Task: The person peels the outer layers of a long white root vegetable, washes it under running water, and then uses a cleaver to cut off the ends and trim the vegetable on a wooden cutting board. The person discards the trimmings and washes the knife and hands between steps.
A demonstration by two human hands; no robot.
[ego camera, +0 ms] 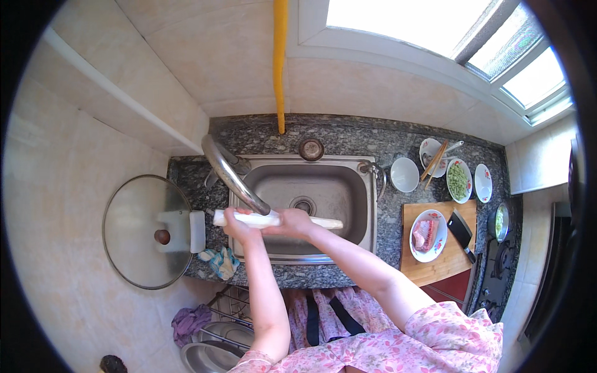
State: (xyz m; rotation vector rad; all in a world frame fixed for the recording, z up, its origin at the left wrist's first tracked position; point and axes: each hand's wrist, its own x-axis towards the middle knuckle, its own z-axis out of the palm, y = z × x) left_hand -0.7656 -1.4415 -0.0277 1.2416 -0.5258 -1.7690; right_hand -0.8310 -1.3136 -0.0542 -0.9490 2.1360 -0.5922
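Over the stainless steel sink (357, 205), a long, pale, peeled root vegetable (326, 224) lies across both hands, under the mouth of the curved metal faucet (233, 179). My left hand (240, 227) grips its thicker end near the sink's left rim. Further along, my right hand (290, 223) wraps around its middle, close to the faucet's outlet. The narrower end sticks out to the right above the basin. Whether water is running cannot be made out clearly. Below the vegetable, the sink drain (302, 205) is partly visible.
Right of the sink, a cutting board (410, 270) holds a bowl of raw meat (425, 235) and a cleaver (459, 229). Behind stand a white bowl (405, 175) and chopped green vegetables (459, 181). A glass lid (140, 233) and a cloth (224, 263) are at left.
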